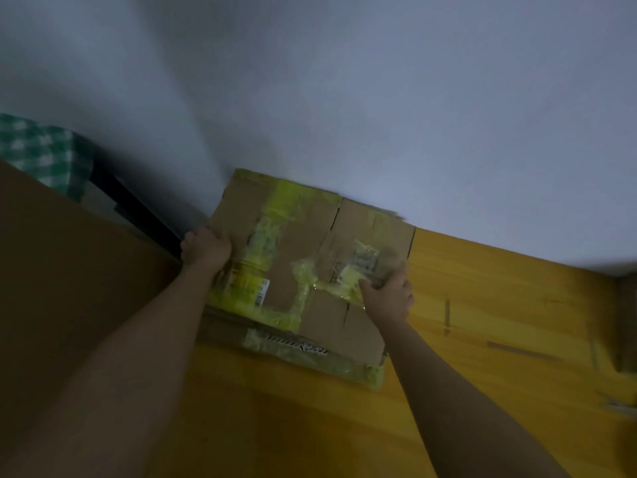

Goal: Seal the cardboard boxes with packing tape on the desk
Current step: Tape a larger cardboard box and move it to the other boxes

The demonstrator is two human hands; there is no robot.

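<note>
Yellow-orange wood runs across the near part of the desk (pixel 482 305), bare but for a few strips of torn cardboard scrap (pixel 520 350) toward its right edge. Farther in, against the back edge by the wall (pixel 344 81), lies the cardboard box (pixel 303 270), flattened-looking and patched with old yellowish tape (pixel 272 229). The left hand (pixel 205 249) curls its fingers over the box's left edge; the right hand (pixel 387 293) grips its right edge, fingers bent onto the top. It looks light but floppy and creased, so holding opposite edges seems wise. A green checked cloth (pixel 41 153) hangs beyond, far left.
</note>
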